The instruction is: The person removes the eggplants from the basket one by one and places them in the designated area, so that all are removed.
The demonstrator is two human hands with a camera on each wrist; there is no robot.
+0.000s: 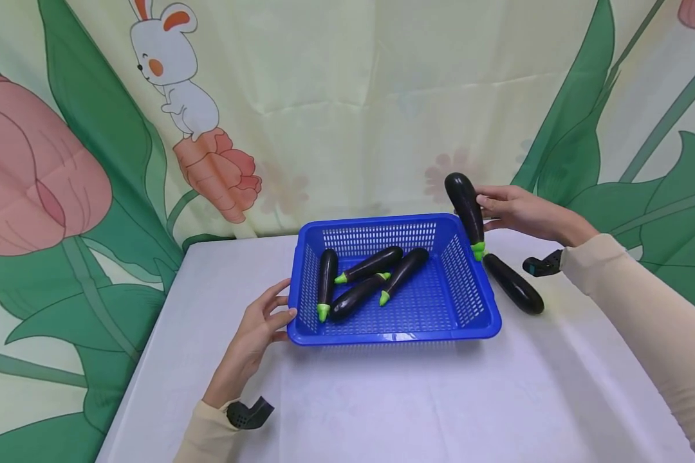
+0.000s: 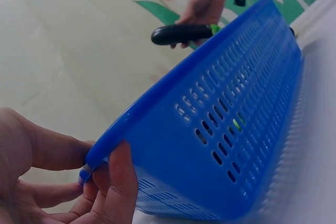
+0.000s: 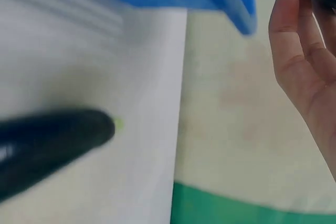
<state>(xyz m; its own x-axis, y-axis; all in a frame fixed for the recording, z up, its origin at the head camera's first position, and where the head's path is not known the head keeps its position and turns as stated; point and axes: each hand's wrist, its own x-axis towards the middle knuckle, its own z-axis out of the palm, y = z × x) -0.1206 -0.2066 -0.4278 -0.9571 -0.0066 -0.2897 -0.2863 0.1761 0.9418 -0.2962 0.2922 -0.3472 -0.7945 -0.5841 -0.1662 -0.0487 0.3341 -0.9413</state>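
Observation:
A blue plastic basket [image 1: 394, 335] stands on the white table with several dark eggplants with green stems, one of them an eggplant [image 1: 327, 283] along its left side. My left hand [image 1: 249, 337] pinches the basket's left rim between thumb and fingers; the left wrist view shows that hand [image 2: 68, 177] close up. At the basket's right rim my right hand [image 1: 533, 212] holds an eggplant [image 1: 465, 204] upright, stem end down. Another eggplant [image 1: 513, 284] lies on the table just right of the basket, below the right hand; the right wrist view shows this eggplant [image 3: 52, 140] blurred.
The white-covered table [image 1: 370, 405] extends in front of the basket. Behind it hangs a pale curtain [image 1: 324, 77] printed with tulips, leaves and a white rabbit.

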